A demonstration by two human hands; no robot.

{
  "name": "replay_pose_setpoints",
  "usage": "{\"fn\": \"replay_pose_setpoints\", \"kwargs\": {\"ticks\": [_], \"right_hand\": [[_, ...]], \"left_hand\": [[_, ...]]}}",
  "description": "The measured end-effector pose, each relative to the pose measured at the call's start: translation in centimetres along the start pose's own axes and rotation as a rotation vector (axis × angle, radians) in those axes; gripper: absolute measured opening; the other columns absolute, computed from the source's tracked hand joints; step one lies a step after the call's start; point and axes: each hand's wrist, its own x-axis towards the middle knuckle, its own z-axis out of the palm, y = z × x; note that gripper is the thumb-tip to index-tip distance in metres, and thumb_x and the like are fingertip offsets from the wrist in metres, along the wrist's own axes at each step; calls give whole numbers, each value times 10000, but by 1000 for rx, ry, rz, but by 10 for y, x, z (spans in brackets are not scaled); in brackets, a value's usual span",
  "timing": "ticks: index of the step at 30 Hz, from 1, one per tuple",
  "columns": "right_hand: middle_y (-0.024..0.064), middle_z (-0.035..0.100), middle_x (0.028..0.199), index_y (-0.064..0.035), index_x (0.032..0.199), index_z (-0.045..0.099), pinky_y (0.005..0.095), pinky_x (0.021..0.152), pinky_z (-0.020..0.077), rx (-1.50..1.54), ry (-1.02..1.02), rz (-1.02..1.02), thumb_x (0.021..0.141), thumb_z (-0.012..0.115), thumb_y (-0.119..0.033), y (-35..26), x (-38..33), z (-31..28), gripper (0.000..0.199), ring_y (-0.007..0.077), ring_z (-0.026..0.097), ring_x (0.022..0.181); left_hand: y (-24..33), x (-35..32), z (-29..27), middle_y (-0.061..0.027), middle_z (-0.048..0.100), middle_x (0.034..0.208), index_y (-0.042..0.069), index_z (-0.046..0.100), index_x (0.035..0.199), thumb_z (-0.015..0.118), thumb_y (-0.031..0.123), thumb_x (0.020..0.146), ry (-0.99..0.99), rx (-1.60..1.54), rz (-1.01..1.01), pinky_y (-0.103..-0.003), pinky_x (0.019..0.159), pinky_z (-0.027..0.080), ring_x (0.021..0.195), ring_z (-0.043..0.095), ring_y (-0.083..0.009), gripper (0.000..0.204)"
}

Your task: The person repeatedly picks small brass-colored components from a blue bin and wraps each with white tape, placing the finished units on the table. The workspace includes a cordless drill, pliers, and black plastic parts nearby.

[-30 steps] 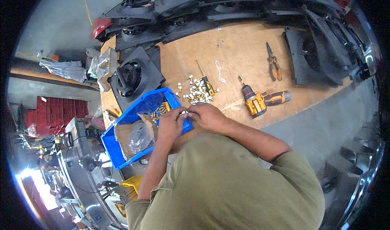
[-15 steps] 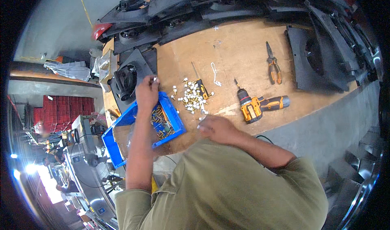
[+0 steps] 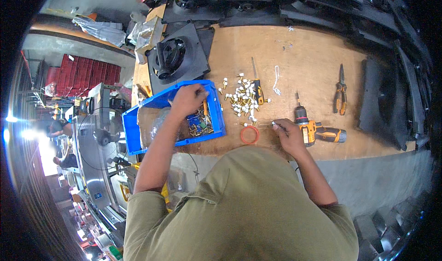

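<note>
Pinching a tiny, light, stiff metal fitting (image 3: 273, 123) in right hand (image 3: 289, 135) fingertips near worktop (image 3: 313, 53) front edge, easily dropped; left hand (image 3: 186, 99) curled inside blue bin (image 3: 216, 118), grip hidden.

wooden bench (image 3: 313, 53), blue bin (image 3: 172, 102), drill (image 3: 315, 129), pliers (image 3: 340, 93)

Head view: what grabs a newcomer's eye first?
The bright blue bin at the wooden bench's left end, with the left hand reaching into its brass parts. Next, the scatter of small white fittings mid-bench, and the orange cordless drill lying beside the right hand, which pinches a small part.
</note>
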Motion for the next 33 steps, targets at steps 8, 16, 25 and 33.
{"fn": "replay_pose_setpoints", "kwargs": {"ticks": [8, 16, 25, 33], "right_hand": [[187, 660, 969, 12, 1041, 666, 372, 829, 490, -61, -106, -76, 928, 599, -152, -10, 30, 10, 210, 323, 640, 925], [196, 660, 988, -9, 1050, 678, 400, 857, 486, -92, -145, -69, 920, 597, -157, -25, 38, 12, 213, 355, 636, 949], [176, 658, 952, 19, 1048, 664, 360, 791, 493, -84, -95, -70, 928, 606, -151, -21, 31, 3, 216, 287, 641, 875], [195, 658, 1004, -5, 1031, 673, 398, 846, 494, -79, -64, -99, 906, 616, -142, -28, 25, 10, 195, 355, 634, 957]], "left_hand": [[-66, -25, 57, -186, 696, 953, 87, 682, 923, 692, 207, 763, -266, 169, -27, -454, 836, 517, 915, 668, -354, 200], [-52, -19, 54, -181, 695, 883, 70, 690, 906, 712, 187, 733, -266, 70, 83, -463, 798, 531, 887, 676, -349, 210], [-45, -14, 61, -202, 692, 988, 61, 708, 987, 759, 256, 741, -494, 535, 71, -456, 870, 536, 959, 662, -373, 318], [-46, -17, 42, -189, 682, 950, 44, 724, 1025, 737, 253, 794, -184, -83, 37, -403, 808, 532, 925, 673, -315, 311]]}}
